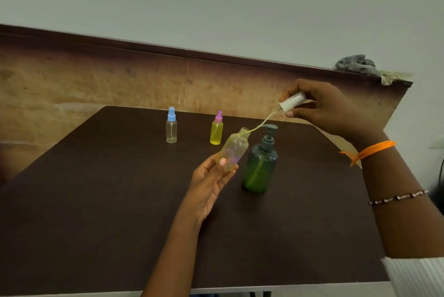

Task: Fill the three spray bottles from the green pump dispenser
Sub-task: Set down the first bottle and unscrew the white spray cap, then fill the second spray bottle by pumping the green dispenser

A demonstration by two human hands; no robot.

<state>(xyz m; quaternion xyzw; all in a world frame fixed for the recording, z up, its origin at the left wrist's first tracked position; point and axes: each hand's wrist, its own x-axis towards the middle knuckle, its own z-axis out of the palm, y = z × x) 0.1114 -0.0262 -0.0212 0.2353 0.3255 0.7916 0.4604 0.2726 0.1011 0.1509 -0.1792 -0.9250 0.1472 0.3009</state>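
- Head view: left hand (211, 176) grips the uncapped clear plastic spray bottle (234, 150), tilted, at 9 o'clock of the green pump dispenser (260, 164).
- Right hand (329, 109) pinches the white spray cap (292, 102), its tube tip at the neck.
- Yellow-filled pink-capped bottle (216, 132) appears done; blue-capped clear bottle (171, 128) looks unfilled.

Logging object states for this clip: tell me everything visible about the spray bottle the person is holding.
The held spray bottle is small, round-shouldered, of clear yellowish-tinted plastic, seemingly empty. Its threaded neck is open: the white spray cap is off, pinched in the right hand, its thin dip tube still reaching into the mouth. The left hand grips the bottle's lower body, tilted with the neck up and right, above the dark table, just left of the green pump dispenser.
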